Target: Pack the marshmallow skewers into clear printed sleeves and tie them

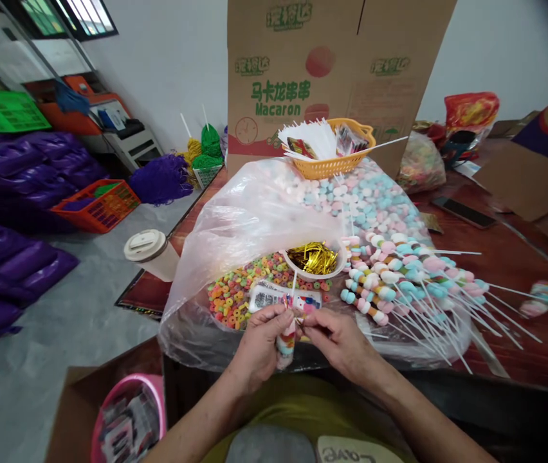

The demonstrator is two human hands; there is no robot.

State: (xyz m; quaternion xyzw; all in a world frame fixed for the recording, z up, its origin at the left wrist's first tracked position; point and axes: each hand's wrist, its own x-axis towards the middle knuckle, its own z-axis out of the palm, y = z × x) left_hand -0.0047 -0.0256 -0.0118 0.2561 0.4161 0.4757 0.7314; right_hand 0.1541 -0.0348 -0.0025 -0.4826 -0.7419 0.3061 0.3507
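Note:
My left hand (262,344) is closed around a wrapped marshmallow skewer (285,344), held upside down with its white stick pointing up. The clear printed wrapper is gathered around the stick. At that gathered neck, my right hand (339,341) pinches what looks like a thin gold twist tie, partly hidden by the fingers. Just beyond the hands lies a stack of printed clear wrappers (259,297). A white bowl (298,270) of gold twist ties (313,257) stands behind it. Unwrapped marshmallow skewers (399,273) are piled to the right, their sticks pointing toward me.
Colourful cereal rings (230,299) and loose marshmallows (375,193) lie in a large plastic bag (226,212). Behind are a yellow basket (322,168) of sticks and a cardboard box (332,71). A lidded cup (153,254) stands left, a phone (464,212) right, a pink tub (158,392) below.

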